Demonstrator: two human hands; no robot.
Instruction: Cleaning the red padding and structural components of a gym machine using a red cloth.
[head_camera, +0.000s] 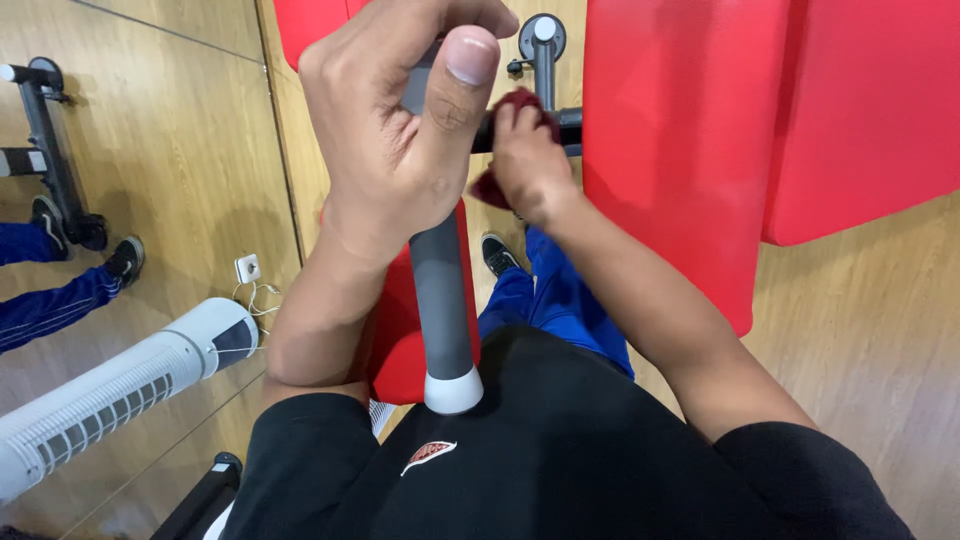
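Note:
My left hand is wrapped around a grey padded handle bar with a white end cap, thumb pressed on top. The bar points toward my chest. Farther away, my right hand presses a dark red cloth against a black cross tube of the machine. Both forearms reach forward from my black shirt. Part of the cloth is hidden under my fingers.
Red padded panels of the exercise machine fill the upper right. A white tower fan lies at lower left on the wooden floor. Another person's blue-trousered legs and shoes are at far left, near a black stand. A wall plug with cable sits nearby.

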